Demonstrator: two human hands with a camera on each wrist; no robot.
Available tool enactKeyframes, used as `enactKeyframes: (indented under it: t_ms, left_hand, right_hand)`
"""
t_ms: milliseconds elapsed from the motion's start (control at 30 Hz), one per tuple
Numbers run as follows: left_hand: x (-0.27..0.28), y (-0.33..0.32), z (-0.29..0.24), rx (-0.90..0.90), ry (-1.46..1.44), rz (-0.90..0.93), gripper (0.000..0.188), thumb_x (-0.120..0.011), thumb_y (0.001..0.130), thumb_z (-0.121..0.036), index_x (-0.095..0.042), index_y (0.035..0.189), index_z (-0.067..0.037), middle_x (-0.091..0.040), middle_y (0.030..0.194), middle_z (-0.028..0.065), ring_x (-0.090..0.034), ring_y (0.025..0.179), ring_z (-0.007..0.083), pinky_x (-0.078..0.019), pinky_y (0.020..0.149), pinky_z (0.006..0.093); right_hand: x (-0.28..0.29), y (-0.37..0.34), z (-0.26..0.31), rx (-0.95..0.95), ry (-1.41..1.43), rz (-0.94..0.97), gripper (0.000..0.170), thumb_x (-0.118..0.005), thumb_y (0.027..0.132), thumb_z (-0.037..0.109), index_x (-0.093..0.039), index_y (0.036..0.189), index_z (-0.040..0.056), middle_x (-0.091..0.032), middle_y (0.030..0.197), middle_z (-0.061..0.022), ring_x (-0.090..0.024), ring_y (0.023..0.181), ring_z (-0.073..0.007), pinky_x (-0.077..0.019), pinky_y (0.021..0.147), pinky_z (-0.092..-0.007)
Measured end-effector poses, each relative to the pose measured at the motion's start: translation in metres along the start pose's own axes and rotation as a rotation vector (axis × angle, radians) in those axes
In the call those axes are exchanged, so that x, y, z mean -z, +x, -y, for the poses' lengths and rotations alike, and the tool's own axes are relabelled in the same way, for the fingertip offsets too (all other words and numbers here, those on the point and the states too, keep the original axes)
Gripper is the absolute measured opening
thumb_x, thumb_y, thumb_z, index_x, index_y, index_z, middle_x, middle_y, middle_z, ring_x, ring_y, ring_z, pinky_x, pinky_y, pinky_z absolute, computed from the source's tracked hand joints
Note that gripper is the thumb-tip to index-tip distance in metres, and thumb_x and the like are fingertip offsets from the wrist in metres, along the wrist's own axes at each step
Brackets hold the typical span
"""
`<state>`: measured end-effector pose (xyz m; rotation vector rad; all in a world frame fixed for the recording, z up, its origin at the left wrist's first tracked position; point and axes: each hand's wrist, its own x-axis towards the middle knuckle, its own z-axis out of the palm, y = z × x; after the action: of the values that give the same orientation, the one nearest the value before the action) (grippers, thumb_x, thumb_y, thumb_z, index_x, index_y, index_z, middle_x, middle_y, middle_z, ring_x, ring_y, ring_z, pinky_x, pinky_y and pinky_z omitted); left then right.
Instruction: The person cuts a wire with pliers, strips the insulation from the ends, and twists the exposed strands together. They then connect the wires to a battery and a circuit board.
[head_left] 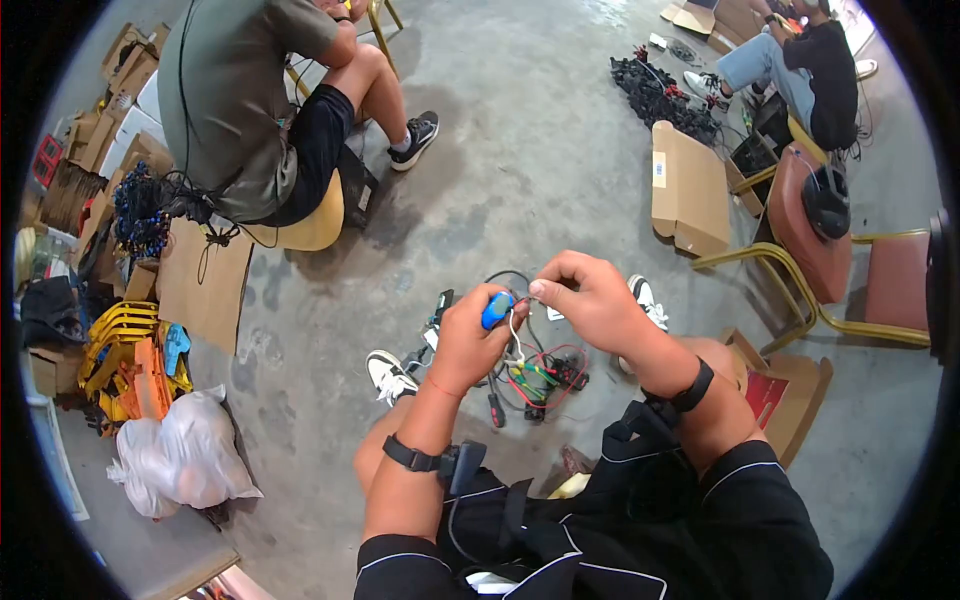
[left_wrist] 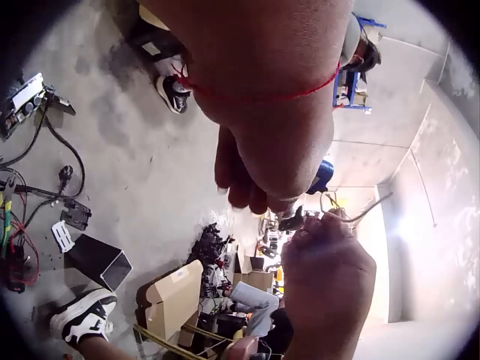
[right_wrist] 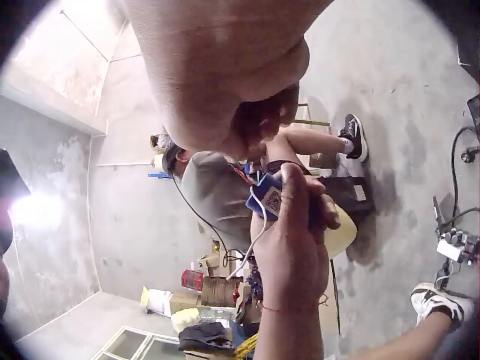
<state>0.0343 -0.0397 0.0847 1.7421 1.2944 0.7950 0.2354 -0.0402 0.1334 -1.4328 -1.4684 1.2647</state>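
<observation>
My left hand [head_left: 466, 340] grips a small blue block [head_left: 497, 311] with its thumb on top. A QR-code label shows on the block's face in the right wrist view, and a thin white wire [right_wrist: 259, 241] and some reddish wires come from its end. Close beside it, my right hand [head_left: 598, 308] pinches a wire end between thumb and curled fingers. Below the hands, on the floor, lies a tangle of red, green and yellow wires [head_left: 545, 375] with black parts. A red-and-black handled tool [head_left: 496, 410] is next to it.
A seated person [head_left: 240, 110] is at the upper left, another [head_left: 825, 85] at the upper right. An opened cardboard box [head_left: 690, 188] and red-seated chairs [head_left: 808, 215] stand to the right. White bags [head_left: 190, 450] and orange-yellow items [head_left: 140, 365] lie at left. My shoes [head_left: 388, 376] flank the wires.
</observation>
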Motion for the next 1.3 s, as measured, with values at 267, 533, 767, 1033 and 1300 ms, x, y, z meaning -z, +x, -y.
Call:
enactKeyframes:
  t_ms: [267, 533, 767, 1033, 1300]
  left_hand:
    - [0.014, 0.005, -0.002, -0.273, 0.096, 0.080, 0.048, -0.070, 0.074, 0.001, -0.063, 0.121, -0.006, -0.058, 0.109, 0.0128, -0.055, 0.101, 0.0301, -0.0466, 0.090, 0.0358]
    - [0.013, 0.009, -0.003, -0.361, 0.229, 0.153, 0.063, -0.063, 0.069, 0.009, -0.062, 0.131, -0.007, -0.059, 0.113, 0.0135, -0.053, 0.107, 0.0347, -0.0432, 0.099, 0.0424]
    - [0.005, 0.007, 0.016, -0.441, 0.375, 0.253, 0.066, -0.063, 0.068, 0.002, -0.060, 0.134, -0.005, -0.062, 0.109, 0.0147, -0.055, 0.103, 0.0377, -0.0466, 0.094, 0.0450]
    - [-0.004, 0.010, 0.015, 0.055, 0.272, 0.151, 0.041, -0.079, 0.085, -0.027, -0.062, 0.112, -0.002, -0.066, 0.089, 0.0173, -0.067, 0.082, 0.0357, -0.0540, 0.073, 0.0433]
    - [-0.017, 0.004, 0.018, 0.278, -0.506, 0.208, 0.021, -0.080, 0.086, -0.012, -0.067, 0.100, -0.002, -0.068, 0.089, 0.0003, -0.060, 0.080, 0.0078, -0.0516, 0.071, 0.0281]
  right_hand:
    - [0.018, 0.001, -0.003, 0.190, -0.110, 0.078, 0.013, -0.074, 0.090, 0.014, -0.073, 0.091, 0.0003, -0.066, 0.086, -0.0129, -0.065, 0.079, -0.0241, -0.0510, 0.071, -0.0354]
    - [0.027, 0.003, -0.019, 0.331, -0.332, 0.187, 0.014, -0.074, 0.085, 0.016, -0.073, 0.087, 0.0027, -0.066, 0.086, -0.0111, -0.064, 0.088, -0.0324, -0.0514, 0.079, -0.0424]
    - [0.015, 0.009, -0.042, 0.765, -0.751, 0.270, 0.011, -0.073, 0.079, 0.020, -0.072, 0.085, 0.0107, -0.063, 0.089, -0.0065, -0.061, 0.089, -0.0285, -0.0499, 0.080, -0.0401]
    - [-0.002, 0.008, -0.029, 0.775, -0.867, -0.079, 0.008, -0.072, 0.083, 0.019, -0.071, 0.084, 0.0110, -0.062, 0.088, -0.0047, -0.060, 0.087, -0.0246, -0.0483, 0.076, -0.0363]
    - [-0.003, 0.005, -0.024, 0.318, -0.328, -0.120, 0.018, -0.072, 0.088, 0.022, -0.071, 0.085, 0.0036, -0.065, 0.088, -0.0155, -0.063, 0.087, -0.0333, -0.0516, 0.076, -0.0419]
